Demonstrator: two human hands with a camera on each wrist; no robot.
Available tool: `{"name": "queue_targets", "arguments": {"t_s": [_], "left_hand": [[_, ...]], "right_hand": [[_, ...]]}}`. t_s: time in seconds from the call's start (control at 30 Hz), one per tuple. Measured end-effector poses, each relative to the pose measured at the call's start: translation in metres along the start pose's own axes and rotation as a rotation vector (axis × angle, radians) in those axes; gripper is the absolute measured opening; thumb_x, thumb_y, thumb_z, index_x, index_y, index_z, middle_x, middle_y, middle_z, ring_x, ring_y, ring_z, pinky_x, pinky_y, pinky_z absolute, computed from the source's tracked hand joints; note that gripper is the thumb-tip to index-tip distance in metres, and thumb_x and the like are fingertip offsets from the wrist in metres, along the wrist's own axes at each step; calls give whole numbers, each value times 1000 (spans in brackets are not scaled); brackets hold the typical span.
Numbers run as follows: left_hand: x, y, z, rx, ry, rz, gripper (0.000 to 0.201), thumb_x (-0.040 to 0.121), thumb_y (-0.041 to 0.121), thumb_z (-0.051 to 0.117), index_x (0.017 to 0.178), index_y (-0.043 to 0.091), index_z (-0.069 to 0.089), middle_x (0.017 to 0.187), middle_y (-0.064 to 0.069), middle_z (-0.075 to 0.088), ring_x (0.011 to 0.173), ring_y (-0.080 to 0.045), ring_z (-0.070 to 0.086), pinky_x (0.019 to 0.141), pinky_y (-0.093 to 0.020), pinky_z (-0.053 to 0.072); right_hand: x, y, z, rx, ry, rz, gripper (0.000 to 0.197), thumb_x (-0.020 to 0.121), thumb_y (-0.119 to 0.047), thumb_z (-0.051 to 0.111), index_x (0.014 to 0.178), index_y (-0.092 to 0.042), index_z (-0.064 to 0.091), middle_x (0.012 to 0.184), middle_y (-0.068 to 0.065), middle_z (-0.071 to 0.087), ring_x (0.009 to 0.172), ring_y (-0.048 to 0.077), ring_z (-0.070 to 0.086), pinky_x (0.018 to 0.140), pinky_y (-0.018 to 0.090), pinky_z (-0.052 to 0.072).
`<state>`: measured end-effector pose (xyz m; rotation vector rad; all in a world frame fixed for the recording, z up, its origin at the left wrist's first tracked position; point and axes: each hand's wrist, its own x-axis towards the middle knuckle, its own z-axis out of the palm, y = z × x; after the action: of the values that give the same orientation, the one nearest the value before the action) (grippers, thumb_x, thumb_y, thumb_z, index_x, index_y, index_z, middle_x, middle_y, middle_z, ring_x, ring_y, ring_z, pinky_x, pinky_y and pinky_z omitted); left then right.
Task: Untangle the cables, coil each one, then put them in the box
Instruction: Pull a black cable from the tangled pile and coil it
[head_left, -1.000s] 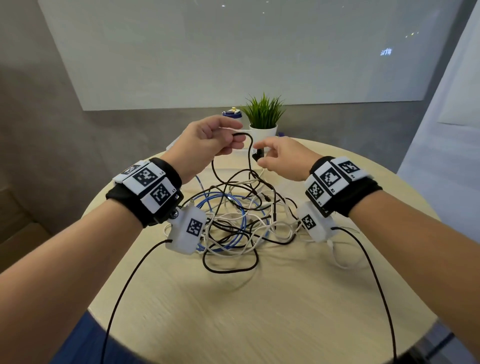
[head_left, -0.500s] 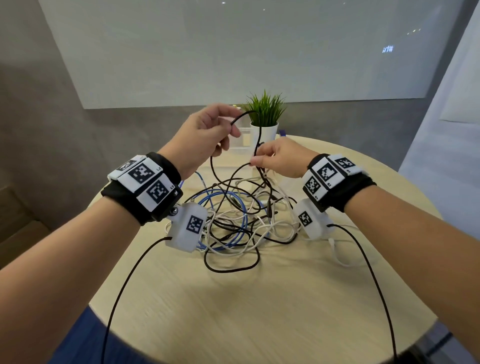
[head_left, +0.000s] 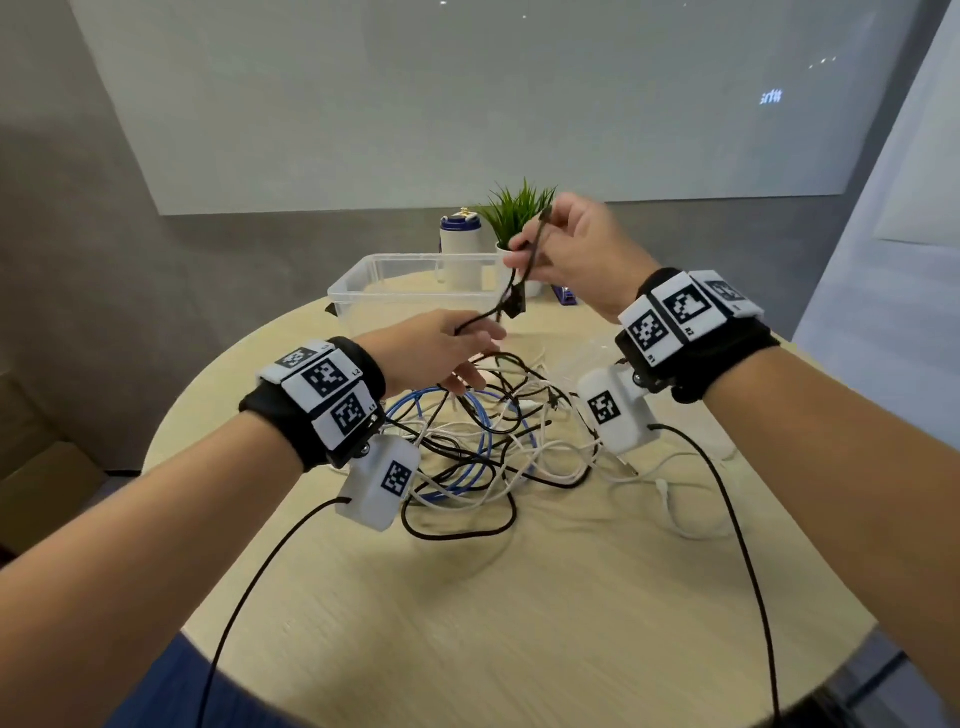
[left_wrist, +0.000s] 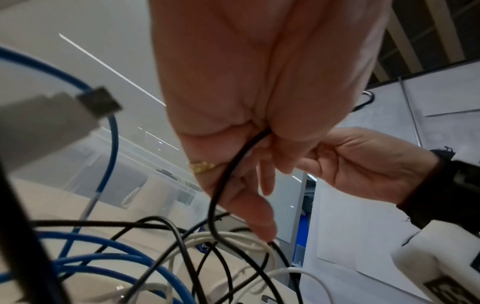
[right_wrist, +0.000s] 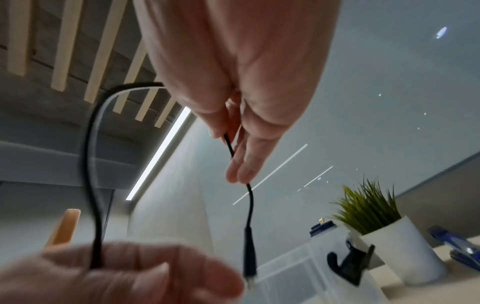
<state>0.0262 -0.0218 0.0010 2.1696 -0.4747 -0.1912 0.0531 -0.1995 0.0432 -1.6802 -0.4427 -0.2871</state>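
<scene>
A round wooden table (head_left: 519, 597) stood before grey walls. The left hand (head_left: 436, 348) pinched a black cable (head_left: 524, 270) above the tangled cables (head_left: 483, 441); the right hand (head_left: 576, 254), raised beside the clear plastic box (head_left: 374, 280), pinched its end. Only the right wrist view showed the dangling plug (right_wrist: 249, 265); the potted plant (right_wrist: 376, 222) was partly hidden.

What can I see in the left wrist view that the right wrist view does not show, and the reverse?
Only the left wrist view shows the blue cable and the white cables tangled below the left hand.

Only the right wrist view shows the black cable's plug end hanging below the right hand, the potted plant and the clear box.

Both show the two hands and the black cable they hold.
</scene>
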Motion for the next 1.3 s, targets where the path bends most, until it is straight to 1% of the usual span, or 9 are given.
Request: {"name": "queue_targets", "arguments": {"t_s": [0.23,0.33,0.47,0.57,0.77,0.9,1.03,1.13,1.3], "left_hand": [[-8,2,-17,-47,46,142,12,86,8,65,92,19,66,91,-2,71,82,-12,63,71,-21,51],[-17,16,-23,-307,62,274,23,70,10,75,89,11,62,70,3,69,58,-9,59,59,-19,48],[-23,27,-28,-419,209,404,5,84,13,66,81,12,61,55,7,57,48,-6,44,48,-15,36],[-19,25,-32,-306,352,351,15,93,13,56,79,14,61,58,9,61,51,-6,47,51,-16,39],[-16,7,-34,89,459,118,14,93,27,57,80,22,62,70,4,54,63,-14,46,63,-26,40],[-19,6,-36,-39,491,102,18,96,16,52,78,16,56,78,-5,56,60,-14,52,69,-30,52],[-25,6,-42,-203,496,157,20,97,9,48,79,13,55,77,-4,58,61,-12,55,70,-25,56],[-28,6,-50,-280,541,178,21,99,8,44,81,12,54,78,-4,59,60,-12,56,68,-21,56],[-28,-7,-50,-199,417,14,20,99,12,44,89,13,61,94,-9,62,80,-17,59,84,-30,55]], "right_hand": [[1,-5,-20,-340,126,-96,20,91,-11,61,76,-22,52,76,5,64,68,18,63,71,40,58],[-4,3,-20,-409,135,-71,19,92,-13,59,77,-22,51,79,8,65,63,16,60,66,36,56],[-9,11,-20,-390,175,-22,15,93,-15,57,80,-21,52,76,6,63,58,14,56,57,31,51],[-16,14,-19,-399,127,26,15,92,-15,56,79,-21,54,72,3,62,58,13,54,53,28,46],[-42,27,5,-390,-251,290,20,95,-4,47,86,-18,58,67,3,54,57,13,55,59,31,50],[-51,34,25,-582,-398,286,13,90,-31,62,96,-19,61,71,-2,50,57,13,49,53,29,46],[-51,36,41,-763,-399,304,37,81,-40,71,107,-18,57,85,-3,56,71,13,54,53,26,44],[-49,33,44,-852,-394,287,21,91,-33,60,96,-12,63,82,3,58,66,13,51,52,24,39],[-41,25,35,-631,-259,337,36,100,-36,39,81,-13,60,70,1,56,53,13,48,48,24,39]]}}
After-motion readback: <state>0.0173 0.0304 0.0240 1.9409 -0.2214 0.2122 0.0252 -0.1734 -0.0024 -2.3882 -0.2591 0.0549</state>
